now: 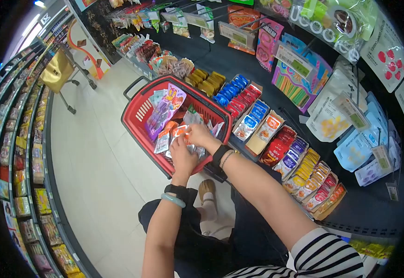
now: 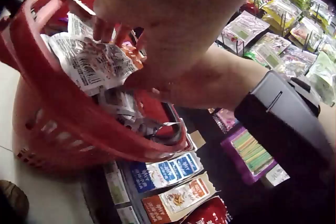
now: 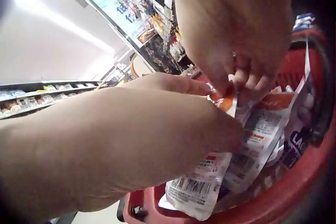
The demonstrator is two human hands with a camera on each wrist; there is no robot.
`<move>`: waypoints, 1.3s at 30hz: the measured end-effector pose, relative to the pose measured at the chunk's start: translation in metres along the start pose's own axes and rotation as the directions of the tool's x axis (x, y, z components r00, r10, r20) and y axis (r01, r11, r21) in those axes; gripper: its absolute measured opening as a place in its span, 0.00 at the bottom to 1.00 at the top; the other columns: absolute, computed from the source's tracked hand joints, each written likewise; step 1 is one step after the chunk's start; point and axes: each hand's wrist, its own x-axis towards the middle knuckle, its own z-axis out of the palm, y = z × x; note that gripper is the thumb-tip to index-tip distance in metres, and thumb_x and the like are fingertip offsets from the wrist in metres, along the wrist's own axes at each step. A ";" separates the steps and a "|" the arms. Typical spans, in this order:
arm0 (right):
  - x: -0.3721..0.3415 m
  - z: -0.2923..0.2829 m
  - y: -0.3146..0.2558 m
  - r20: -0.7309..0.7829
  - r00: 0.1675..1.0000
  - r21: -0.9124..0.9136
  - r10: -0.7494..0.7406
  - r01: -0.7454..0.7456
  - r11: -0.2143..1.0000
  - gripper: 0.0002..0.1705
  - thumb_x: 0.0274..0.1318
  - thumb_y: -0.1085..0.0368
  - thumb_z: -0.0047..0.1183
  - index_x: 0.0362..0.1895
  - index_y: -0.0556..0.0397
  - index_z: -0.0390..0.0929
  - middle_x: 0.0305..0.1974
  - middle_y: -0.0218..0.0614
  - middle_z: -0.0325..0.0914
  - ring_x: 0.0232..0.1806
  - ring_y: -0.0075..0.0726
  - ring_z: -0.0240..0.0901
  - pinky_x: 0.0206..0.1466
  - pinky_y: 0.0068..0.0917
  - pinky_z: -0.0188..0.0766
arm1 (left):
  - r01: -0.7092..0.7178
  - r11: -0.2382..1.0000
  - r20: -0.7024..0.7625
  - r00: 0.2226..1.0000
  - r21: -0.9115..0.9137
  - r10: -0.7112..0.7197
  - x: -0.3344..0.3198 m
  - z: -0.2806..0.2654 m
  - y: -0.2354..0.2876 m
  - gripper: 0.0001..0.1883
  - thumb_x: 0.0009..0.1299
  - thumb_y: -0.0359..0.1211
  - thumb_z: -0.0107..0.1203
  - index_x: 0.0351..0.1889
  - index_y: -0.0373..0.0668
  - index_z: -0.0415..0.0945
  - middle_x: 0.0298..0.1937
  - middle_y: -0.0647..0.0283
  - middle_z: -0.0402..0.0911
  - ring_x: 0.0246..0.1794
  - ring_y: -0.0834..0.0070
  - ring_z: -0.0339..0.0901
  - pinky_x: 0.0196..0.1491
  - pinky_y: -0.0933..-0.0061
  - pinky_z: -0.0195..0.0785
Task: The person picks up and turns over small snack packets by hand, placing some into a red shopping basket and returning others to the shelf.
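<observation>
A red shopping basket [image 1: 132, 121] holds several snack packets, with both hands inside it. My left hand [image 1: 183, 156] grips a small orange-and-white snack packet [image 1: 179, 131] from the near side. Its fingertips meet those of my right hand [image 1: 200, 136], which pinches the same packet at its right edge. In the right wrist view the orange top of the packet [image 3: 226, 101] shows between the fingers. Beside it lies another orange-and-white packet [image 1: 163, 137], and a purple bag [image 1: 164, 114] leans along the basket's far left side. White packet backs with barcodes [image 2: 89, 64] face the left wrist camera.
Boxes of small snack packets [image 1: 270, 126] line the shelf right of the basket. Hanging bags [image 1: 334, 109] fill the rack above. Across the pale floor [image 1: 100, 153] runs a curved shelf [image 1: 30, 171] on the left. A cart with a gold bag [image 1: 57, 72] stands farther back.
</observation>
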 end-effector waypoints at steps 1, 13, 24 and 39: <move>0.000 -0.006 -0.003 0.016 1.000 0.080 -0.007 0.006 0.997 0.18 0.44 0.66 0.51 0.44 0.55 0.73 0.37 0.49 0.76 0.41 0.49 0.73 0.43 0.38 0.69 | -0.006 0.998 0.001 1.000 -0.068 0.006 0.001 -0.005 0.005 0.34 0.45 0.25 0.57 0.54 0.37 0.59 0.51 0.47 0.65 0.54 0.50 0.60 0.57 0.57 0.53; -0.055 -0.113 -0.029 -0.549 0.803 0.341 -0.232 0.468 0.815 0.13 0.54 0.64 0.51 0.41 0.57 0.71 0.29 0.28 0.72 0.25 0.15 0.65 0.27 0.14 0.64 | 0.283 0.129 0.287 0.958 -0.950 0.011 0.031 -0.077 0.074 0.10 0.68 0.28 0.45 0.45 0.34 0.68 0.39 0.61 0.78 0.35 0.81 0.75 0.39 0.81 0.68; -0.118 -0.166 -0.012 -0.389 0.914 0.791 -0.115 0.395 0.468 0.11 0.60 0.62 0.43 0.41 0.55 0.70 0.23 0.24 0.68 0.18 0.12 0.59 0.20 0.11 0.54 | 0.247 0.055 0.253 0.926 -0.967 0.281 0.031 -0.080 0.133 0.10 0.67 0.28 0.48 0.44 0.35 0.68 0.44 0.59 0.76 0.40 0.80 0.74 0.42 0.79 0.68; -0.141 -0.203 0.008 -0.211 0.943 0.977 -0.257 0.192 -0.095 0.16 0.56 0.57 0.43 0.42 0.57 0.66 0.31 0.34 0.66 0.35 0.27 0.65 0.37 0.21 0.67 | -0.060 0.291 0.048 0.934 -0.955 0.353 -0.003 -0.047 0.202 0.27 0.53 0.22 0.62 0.46 0.38 0.56 0.36 0.57 0.75 0.37 0.77 0.75 0.37 0.81 0.68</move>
